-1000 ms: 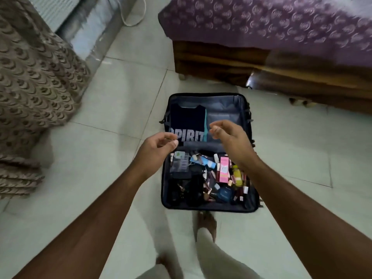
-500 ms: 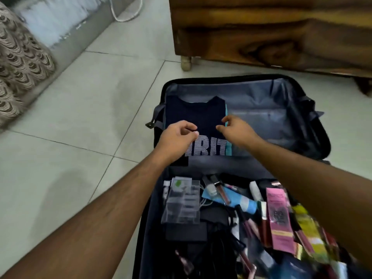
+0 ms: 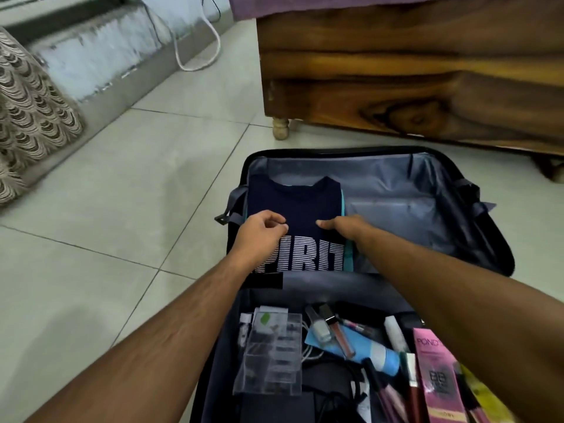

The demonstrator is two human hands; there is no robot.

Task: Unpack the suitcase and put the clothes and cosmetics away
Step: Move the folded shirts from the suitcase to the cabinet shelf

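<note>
head view | suitcase (image 3: 457,190) lies open on the floor, long axis running away from the person | folded navy shirt (image 3: 300,206) in its far-left half, collar pointing away | left hand (image 3: 262,232) loosely curled over shirt, holding nothing | right hand (image 3: 346,225) flat, fingers hidden | cosmetics (image 3: 427,370) in near half

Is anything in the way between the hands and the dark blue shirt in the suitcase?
Nothing visible is. The navy shirt lies on top of the folded stack in the far half of the open suitcase, uncovered. The left hand and right hand are already right over it, with no strap or cosmetics between.
</note>
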